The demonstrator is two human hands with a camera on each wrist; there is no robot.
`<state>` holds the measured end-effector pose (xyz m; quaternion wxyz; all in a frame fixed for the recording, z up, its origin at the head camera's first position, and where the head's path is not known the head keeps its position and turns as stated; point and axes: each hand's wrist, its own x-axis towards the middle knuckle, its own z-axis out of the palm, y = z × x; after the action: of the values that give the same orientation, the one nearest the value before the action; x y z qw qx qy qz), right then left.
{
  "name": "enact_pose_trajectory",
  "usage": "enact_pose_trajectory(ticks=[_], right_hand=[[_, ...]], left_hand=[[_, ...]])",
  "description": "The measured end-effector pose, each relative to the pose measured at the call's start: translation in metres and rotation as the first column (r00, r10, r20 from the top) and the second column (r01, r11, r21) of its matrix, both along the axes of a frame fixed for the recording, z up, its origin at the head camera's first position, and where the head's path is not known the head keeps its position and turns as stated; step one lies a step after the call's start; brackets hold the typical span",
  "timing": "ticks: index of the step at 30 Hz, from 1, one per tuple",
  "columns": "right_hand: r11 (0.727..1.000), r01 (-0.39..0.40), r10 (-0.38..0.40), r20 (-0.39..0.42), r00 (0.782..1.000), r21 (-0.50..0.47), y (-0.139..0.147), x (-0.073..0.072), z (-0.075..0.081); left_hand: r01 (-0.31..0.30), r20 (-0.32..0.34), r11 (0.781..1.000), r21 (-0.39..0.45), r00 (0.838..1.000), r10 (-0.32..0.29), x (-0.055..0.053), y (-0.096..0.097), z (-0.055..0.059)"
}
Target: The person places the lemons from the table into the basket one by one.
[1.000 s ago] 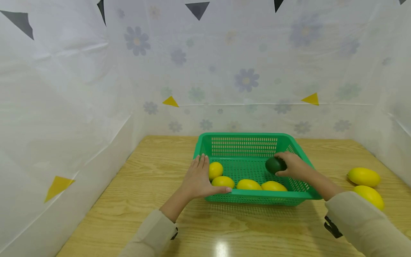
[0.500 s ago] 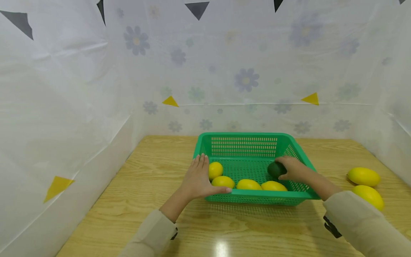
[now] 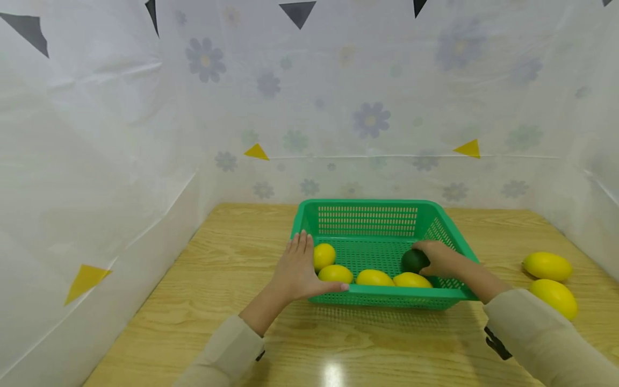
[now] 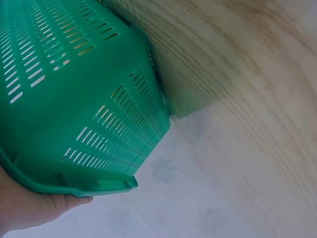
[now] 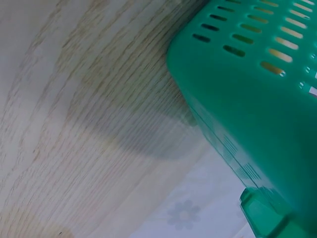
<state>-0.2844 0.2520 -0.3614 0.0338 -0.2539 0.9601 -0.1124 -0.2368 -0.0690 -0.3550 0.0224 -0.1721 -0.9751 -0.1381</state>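
A green plastic basket with slotted walls stands on the wooden table. My left hand rests on its front left corner, fingers extended along the left side and thumb along the front rim. Inside the basket, near the right end, my right hand holds a dark green avocado between thumb and fingers. Several lemons line the front wall and left end, one lemon just in front of the avocado. In the left wrist view, part of the hand shows under the basket rim; the right wrist view shows only the basket's outer wall.
Two more lemons, a farther one and a nearer one, lie on the table to the right of the basket, close to the right sleeve. White flower-printed sheeting encloses the table at the back and sides.
The right hand has lowered the avocado inside the basket, bringing it nearer the front row of lemons. The left hand and the basket have stayed in place.
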Motion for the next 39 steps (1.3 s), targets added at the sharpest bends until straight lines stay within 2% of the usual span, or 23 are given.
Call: enact_pose_trajectory(ticks=[14,23,27,31,35,39], right_hand=[[1.000,0.024,-0.024,0.035,0.999,-0.006,0.001,0.001,0.003],[1.000,-0.007,0.007,0.016,1.000,-0.012,0.000,0.002,0.005],[0.999,-0.024,0.023,-0.038,0.999,-0.032,0.000,0.005,0.007],[0.998,-0.018,0.010,-0.133,0.991,-0.061,-0.001,0.007,0.010],[0.996,-0.003,-0.020,-0.241,0.970,-0.094,-0.001,0.010,0.012],[0.989,-0.002,-0.044,-0.304,0.952,-0.149,0.004,0.013,0.014]], left_hand=[[0.024,0.026,1.000,0.003,0.999,-0.024,-0.002,-0.002,0.001],[0.024,0.024,1.000,0.010,0.999,-0.024,-0.001,-0.001,0.002],[0.025,0.027,1.000,0.011,0.999,-0.025,0.000,-0.002,0.001],[0.025,0.028,0.999,0.026,0.999,-0.026,-0.001,-0.002,0.000],[0.027,0.026,0.999,0.026,0.999,-0.028,-0.001,-0.002,0.000],[0.031,0.024,0.999,0.023,0.999,-0.031,-0.002,-0.002,-0.001]])
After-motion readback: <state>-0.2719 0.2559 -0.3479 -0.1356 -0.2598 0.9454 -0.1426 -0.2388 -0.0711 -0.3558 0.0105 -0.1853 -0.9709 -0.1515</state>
